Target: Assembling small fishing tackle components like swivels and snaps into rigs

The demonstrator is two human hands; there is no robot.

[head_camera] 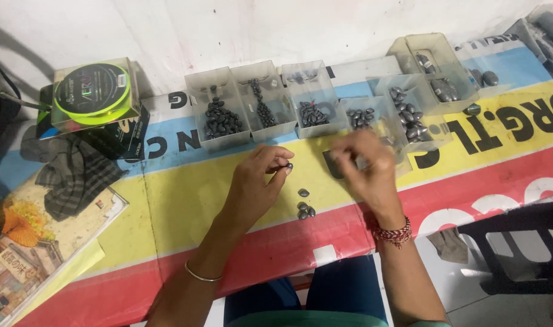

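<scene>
— Sinker (288,165), a small dark one: where is it?

— Pinched at the fingertips of the left hand (256,181), held just above the striped banner (167,200) that covers the table. The thumb and forefinger close on it.

— And the big things around the hands?

— Beyond both hands runs a row of clear plastic trays (261,109), each holding dark lead weights sorted by size. Farther past the left hand, off to its outer side, stands a clear box with a spool of yellow-green line (92,91); nearer that wrist lie a dark checked cloth (77,172) and a picture book (28,242).

— The right hand (367,172)?

— Blurred. Its fingers are bunched together, near the fourth tray, but whether they grip anything cannot be told.

— Anything smaller?

— Between the two hands, a little nearer the person, a few loose sinkers (304,209) lie on the banner. The left wrist carries a thin metal bangle (201,275), the right wrist a red thread band (394,233).
</scene>
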